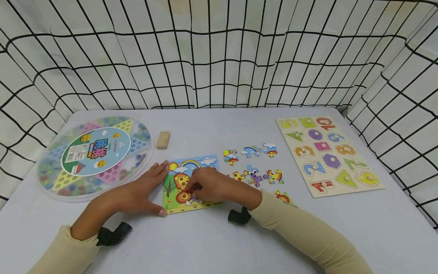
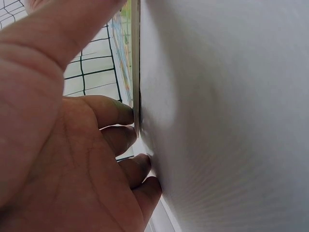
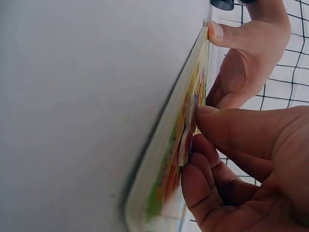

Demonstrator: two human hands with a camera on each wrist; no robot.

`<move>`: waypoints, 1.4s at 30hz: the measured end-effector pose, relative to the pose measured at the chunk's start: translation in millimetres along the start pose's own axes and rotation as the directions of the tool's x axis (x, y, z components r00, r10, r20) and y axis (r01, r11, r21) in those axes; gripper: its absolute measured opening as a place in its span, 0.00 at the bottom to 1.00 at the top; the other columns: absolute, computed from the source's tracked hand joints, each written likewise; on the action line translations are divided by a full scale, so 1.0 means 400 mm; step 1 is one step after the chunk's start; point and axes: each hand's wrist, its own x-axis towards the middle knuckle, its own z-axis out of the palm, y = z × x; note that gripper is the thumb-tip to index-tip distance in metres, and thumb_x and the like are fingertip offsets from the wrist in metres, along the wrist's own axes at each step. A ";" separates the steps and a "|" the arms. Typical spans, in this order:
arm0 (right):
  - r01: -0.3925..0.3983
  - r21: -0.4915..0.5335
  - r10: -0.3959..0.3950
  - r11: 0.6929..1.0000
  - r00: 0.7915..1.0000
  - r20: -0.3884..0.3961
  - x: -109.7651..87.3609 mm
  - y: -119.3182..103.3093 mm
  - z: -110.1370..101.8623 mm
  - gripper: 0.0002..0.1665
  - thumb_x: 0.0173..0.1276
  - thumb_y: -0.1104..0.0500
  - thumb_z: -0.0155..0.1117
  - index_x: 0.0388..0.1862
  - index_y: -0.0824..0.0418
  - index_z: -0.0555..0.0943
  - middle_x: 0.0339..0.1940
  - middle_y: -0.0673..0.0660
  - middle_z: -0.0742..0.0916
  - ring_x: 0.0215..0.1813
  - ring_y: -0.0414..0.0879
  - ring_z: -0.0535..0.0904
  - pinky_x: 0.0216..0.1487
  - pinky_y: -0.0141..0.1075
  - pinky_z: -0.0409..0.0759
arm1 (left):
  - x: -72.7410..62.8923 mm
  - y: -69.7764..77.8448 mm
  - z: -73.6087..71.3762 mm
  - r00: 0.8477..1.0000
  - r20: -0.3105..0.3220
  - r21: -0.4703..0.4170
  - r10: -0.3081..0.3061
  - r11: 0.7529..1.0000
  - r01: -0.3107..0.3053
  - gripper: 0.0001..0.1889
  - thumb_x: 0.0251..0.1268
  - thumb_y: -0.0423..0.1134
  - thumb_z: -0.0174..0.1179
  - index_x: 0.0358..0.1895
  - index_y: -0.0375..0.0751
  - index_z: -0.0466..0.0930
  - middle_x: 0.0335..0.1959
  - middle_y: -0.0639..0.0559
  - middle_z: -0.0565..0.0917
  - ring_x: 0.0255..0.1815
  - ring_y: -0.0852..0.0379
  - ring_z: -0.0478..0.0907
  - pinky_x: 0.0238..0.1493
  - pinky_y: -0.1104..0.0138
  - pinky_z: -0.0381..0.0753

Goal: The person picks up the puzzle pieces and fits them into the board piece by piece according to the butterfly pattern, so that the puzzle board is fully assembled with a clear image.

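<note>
A colourful jigsaw board (image 1: 172, 205) with a sun, a rainbow and mushroom houses lies on the white table. My left hand (image 1: 138, 192) rests along its left side, thumb and fingers spread, the thumb at the near corner. In the left wrist view, fingertips (image 2: 126, 115) touch the board's edge. Over the board's middle, my right hand (image 1: 208, 184) pinches a puzzle piece (image 3: 186, 142) between thumb and fingers, the piece slightly tilted on the board. The right hand partly hides the picture. Loose puzzle pieces (image 1: 253, 176) lie to the right, some partly behind my right forearm.
A round Chinese checkers set (image 1: 97, 152) with coloured marbles sits at the left. Near it is a small wooden block (image 1: 163, 140). A wooden number-and-shape peg board (image 1: 330, 156) lies at the right. Black wire mesh (image 1: 224, 68) walls surround the table's back and sides.
</note>
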 end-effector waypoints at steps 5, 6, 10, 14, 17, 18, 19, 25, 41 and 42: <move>-0.019 0.111 0.020 0.994 1.000 -0.010 -0.006 0.007 -0.006 0.12 0.68 0.63 0.66 0.49 0.59 0.86 0.38 0.44 0.81 0.41 0.34 0.75 0.42 0.24 0.74 | -0.002 0.001 0.000 1.000 -0.003 0.000 -0.003 1.000 0.003 0.63 0.46 0.63 0.72 0.77 0.35 0.44 0.79 0.42 0.38 0.77 0.36 0.31 0.69 0.38 0.45; -0.027 0.137 0.030 0.990 0.999 -0.021 -0.009 0.009 -0.008 0.12 0.68 0.63 0.66 0.49 0.59 0.86 0.39 0.45 0.82 0.41 0.34 0.75 0.42 0.24 0.75 | -0.002 0.002 0.000 1.000 -0.002 0.001 -0.005 1.000 0.005 0.63 0.45 0.63 0.72 0.77 0.35 0.45 0.79 0.42 0.38 0.77 0.36 0.31 0.69 0.38 0.45; -0.036 0.189 0.053 0.981 0.995 -0.082 -0.017 0.016 -0.016 0.13 0.68 0.64 0.65 0.50 0.61 0.86 0.41 0.47 0.83 0.42 0.35 0.76 0.41 0.24 0.76 | -0.002 0.002 0.000 1.000 -0.004 0.008 -0.005 1.000 0.006 0.63 0.45 0.63 0.72 0.77 0.34 0.45 0.79 0.42 0.38 0.77 0.35 0.31 0.69 0.38 0.46; -0.035 0.192 0.056 0.981 0.993 -0.108 -0.031 0.024 -0.027 0.12 0.68 0.64 0.65 0.48 0.59 0.87 0.41 0.46 0.83 0.41 0.36 0.76 0.40 0.26 0.77 | 0.000 0.000 0.001 1.000 -0.004 0.012 -0.007 1.000 0.007 0.63 0.45 0.63 0.72 0.77 0.34 0.45 0.79 0.42 0.38 0.77 0.35 0.31 0.69 0.38 0.46; -0.037 0.196 0.061 0.980 0.991 -0.116 -0.046 0.033 -0.036 0.11 0.68 0.64 0.65 0.47 0.59 0.87 0.40 0.46 0.84 0.40 0.37 0.76 0.39 0.28 0.78 | 0.001 0.000 0.002 1.000 -0.001 0.017 -0.012 1.000 0.012 0.63 0.45 0.63 0.72 0.77 0.35 0.45 0.79 0.42 0.38 0.77 0.36 0.31 0.69 0.39 0.47; -0.036 0.195 0.060 0.980 0.991 -0.121 -0.052 0.037 -0.038 0.11 0.67 0.64 0.66 0.47 0.59 0.87 0.40 0.47 0.84 0.39 0.38 0.76 0.38 0.28 0.78 | 0.001 -0.001 0.002 1.000 -0.002 0.020 -0.013 1.000 0.013 0.63 0.45 0.63 0.72 0.78 0.35 0.45 0.79 0.43 0.38 0.77 0.36 0.31 0.69 0.39 0.47; -0.035 0.194 0.060 0.980 0.990 -0.125 -0.058 0.041 -0.041 0.11 0.67 0.64 0.66 0.47 0.59 0.87 0.40 0.47 0.84 0.39 0.39 0.76 0.38 0.29 0.78 | 0.001 -0.001 0.002 1.000 -0.003 0.022 -0.013 1.000 0.013 0.63 0.45 0.63 0.72 0.78 0.36 0.44 0.79 0.43 0.37 0.77 0.36 0.31 0.69 0.39 0.47; -0.006 0.191 0.036 0.982 0.987 -0.154 -0.094 0.065 -0.059 0.10 0.66 0.66 0.66 0.45 0.60 0.87 0.39 0.47 0.85 0.39 0.40 0.76 0.40 0.31 0.78 | 0.000 0.001 0.002 1.000 -0.005 0.018 -0.014 1.000 0.014 0.63 0.45 0.62 0.72 0.78 0.35 0.44 0.79 0.43 0.38 0.77 0.36 0.31 0.69 0.39 0.47; 0.010 0.224 0.039 0.974 0.976 -0.216 -0.202 0.142 -0.109 0.08 0.66 0.65 0.66 0.44 0.60 0.87 0.38 0.47 0.85 0.37 0.42 0.77 0.36 0.33 0.79 | 0.000 0.005 0.003 1.000 0.004 0.008 -0.025 1.000 0.025 0.63 0.45 0.61 0.73 0.77 0.35 0.44 0.79 0.42 0.37 0.77 0.36 0.30 0.69 0.39 0.45; 0.013 0.221 0.037 0.975 0.974 -0.221 -0.208 0.147 -0.108 0.08 0.66 0.65 0.67 0.43 0.60 0.87 0.37 0.46 0.84 0.37 0.42 0.77 0.36 0.33 0.79 | 0.000 0.005 0.003 1.000 0.005 0.006 -0.026 1.000 0.026 0.63 0.45 0.61 0.73 0.77 0.35 0.44 0.79 0.42 0.37 0.77 0.36 0.30 0.69 0.39 0.45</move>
